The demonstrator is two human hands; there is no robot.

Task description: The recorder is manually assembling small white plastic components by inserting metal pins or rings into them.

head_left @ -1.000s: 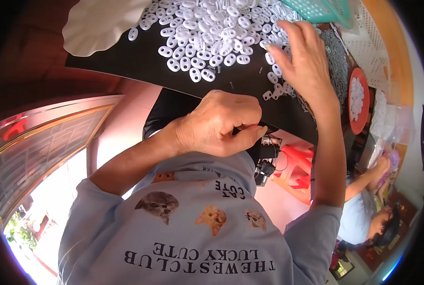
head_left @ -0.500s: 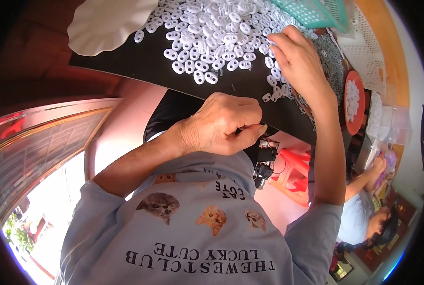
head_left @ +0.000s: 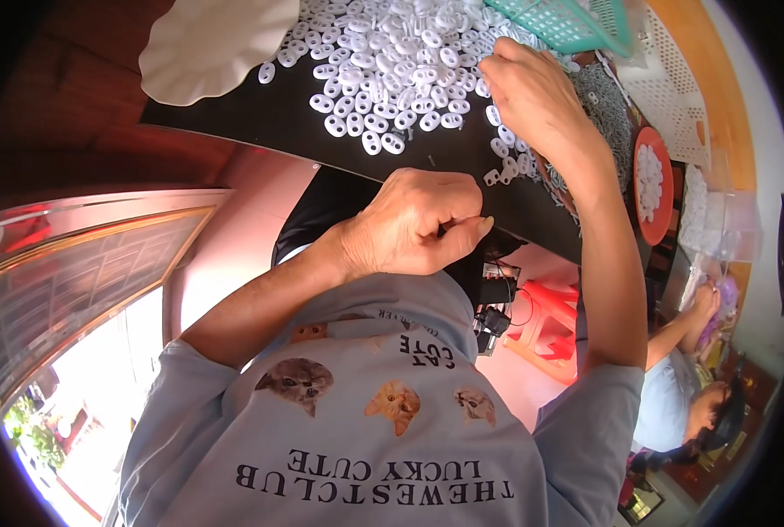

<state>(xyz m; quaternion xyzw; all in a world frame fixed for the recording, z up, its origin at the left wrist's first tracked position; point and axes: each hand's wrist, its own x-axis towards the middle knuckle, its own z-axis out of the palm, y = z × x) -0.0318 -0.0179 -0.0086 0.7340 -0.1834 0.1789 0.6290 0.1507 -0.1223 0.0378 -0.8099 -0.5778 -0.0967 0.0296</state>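
Your right hand point(head_left: 541, 97) rests fingers-down on the white plastic rings point(head_left: 392, 53) heaped on the black counter point(head_left: 260, 123). Left hand point(head_left: 414, 224) is curled closed; contents indiscernible. Rings look light, stiff, slippery: pinch edges.

Left hand point(head_left: 414, 224) curled in loose fist, thumb extended; right hand point(head_left: 537, 97) palm-down, fingers bent.

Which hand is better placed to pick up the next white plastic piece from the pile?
Probably the right hand: it rests on the black table at the edge of the pile of white pieces, fingers touching them. The left hand is curled closed at the near edge, apart from the pile.
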